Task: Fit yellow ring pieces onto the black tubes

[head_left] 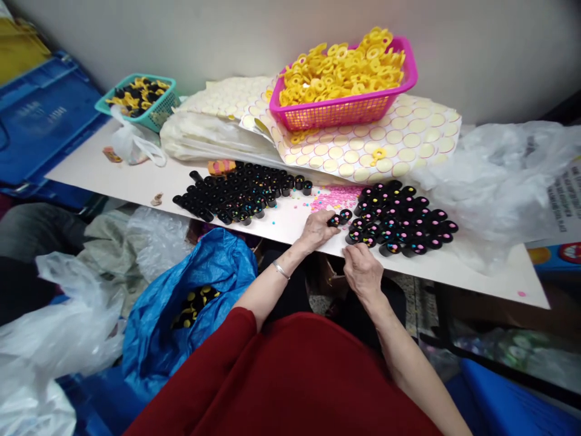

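My left hand (318,230) has its fingers curled against a small black cup (334,221) with coloured bits inside. A second black cup (345,215) stands right beside it. My right hand (364,269) is closed at the table's front edge, just below a cluster of black cups (399,221), many topped with a pink piece; what its fingers hold is hidden. Between the two groups of cups lies a spread of small pink pieces (338,198). Farther left stands a dense group of black cups (240,191) with coloured bits in several of them.
A pink basket (336,115) of yellow ring-like pieces rests on circle-patterned sheets (417,121) along the wall. A green basket (163,109) holds black and yellow parts. Clear plastic bags (490,181) lie right. Below left, a blue bag (149,327) holds black and yellow pieces.
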Motion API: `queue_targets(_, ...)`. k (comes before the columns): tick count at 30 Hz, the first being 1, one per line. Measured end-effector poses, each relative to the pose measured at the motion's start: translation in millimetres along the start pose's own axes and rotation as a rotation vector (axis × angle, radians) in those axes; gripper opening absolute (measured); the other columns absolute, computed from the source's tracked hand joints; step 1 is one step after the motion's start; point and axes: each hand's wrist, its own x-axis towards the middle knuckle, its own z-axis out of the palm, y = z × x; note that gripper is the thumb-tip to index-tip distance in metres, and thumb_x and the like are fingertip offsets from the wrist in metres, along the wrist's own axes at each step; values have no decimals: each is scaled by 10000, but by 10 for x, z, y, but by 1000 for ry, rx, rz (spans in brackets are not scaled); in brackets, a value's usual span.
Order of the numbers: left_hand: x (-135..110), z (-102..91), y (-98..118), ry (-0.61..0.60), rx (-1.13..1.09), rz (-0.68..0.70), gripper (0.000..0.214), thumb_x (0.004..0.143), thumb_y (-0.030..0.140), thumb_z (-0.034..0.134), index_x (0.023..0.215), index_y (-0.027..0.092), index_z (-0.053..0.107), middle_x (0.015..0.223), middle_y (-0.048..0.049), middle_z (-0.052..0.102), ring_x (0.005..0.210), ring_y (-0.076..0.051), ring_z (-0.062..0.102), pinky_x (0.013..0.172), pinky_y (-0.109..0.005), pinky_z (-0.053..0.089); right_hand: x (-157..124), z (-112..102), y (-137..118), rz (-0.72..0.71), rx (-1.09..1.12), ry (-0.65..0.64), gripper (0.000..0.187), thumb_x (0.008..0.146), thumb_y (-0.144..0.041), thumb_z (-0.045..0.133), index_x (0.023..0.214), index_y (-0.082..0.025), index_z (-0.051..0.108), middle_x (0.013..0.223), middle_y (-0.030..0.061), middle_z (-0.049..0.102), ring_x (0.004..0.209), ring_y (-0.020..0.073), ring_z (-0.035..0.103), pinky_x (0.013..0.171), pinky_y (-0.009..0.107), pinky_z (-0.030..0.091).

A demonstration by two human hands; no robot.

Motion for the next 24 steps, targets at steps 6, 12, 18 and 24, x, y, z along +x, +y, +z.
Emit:
queue_targets(6, 146, 140, 102, -42, -44, 27, 155, 705, 291, 668, 720, 167, 576, 697, 19, 563, 676, -120, 481, 633, -241, 383, 127, 59, 62, 58, -55, 62, 273, 892, -262, 416, 807, -169, 658, 805, 70, 635, 640, 152, 514, 541, 263, 291)
queue_targets(12, 142, -209, 27, 137, 84, -23, 231, 751, 345, 662, 891, 165, 628, 868, -47, 635, 782, -159, 544, 737, -290, 440, 90, 77, 115, -60, 22, 93, 245, 887, -237, 433, 768, -174, 638, 739, 63, 623, 635, 150, 513, 577, 254, 335)
queue_targets(18, 272, -843, -107, 392, 597, -266, 156, 821, 281, 540, 905, 166, 603, 1195, -168, 547, 1165, -326, 416, 924, -453, 346, 124, 59, -64, -178, 27, 2, 251, 879, -142, 399, 743, -170, 609, 727, 55, 575, 678, 150, 509, 628, 255, 353)
queue_targets(24, 374, -901, -331, 272, 725, -261, 140, 806, 202, 491, 881, 132, 586, 1154, -188, 545, 1171, -347, 407, 920, -471, 321, 557, 207, -370, -138, -41, -210, 229, 813, -65, 410, 830, -129, 629, 858, 86, 557, 689, 141, 484, 533, 276, 256)
